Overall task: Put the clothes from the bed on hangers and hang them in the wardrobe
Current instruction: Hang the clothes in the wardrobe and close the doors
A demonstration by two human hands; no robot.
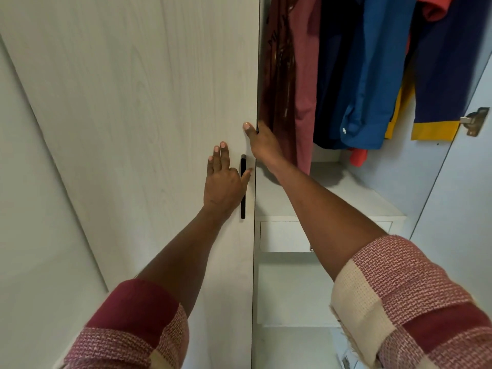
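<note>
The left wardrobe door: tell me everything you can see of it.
The pale, wood-grain left wardrobe door looks like laminated board, tall and flat. A slim black vertical bar handle sits near its right edge. The left hand lies on its face beside the handle, fingers straight. The right hand grips its free edge, thumb on the front, fingers hidden behind. Clothes hang in the opening beside it.

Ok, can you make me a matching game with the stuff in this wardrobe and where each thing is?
Things:
1. black bar handle
2. bright blue shirt
3. white drawer
4. metal hinge

Places:
A. under the shelf
B. on the open right door
C. beside the left hand
D. hanging between the pink top and the navy garment

Pairs: 1-C, 2-D, 3-A, 4-B
</note>
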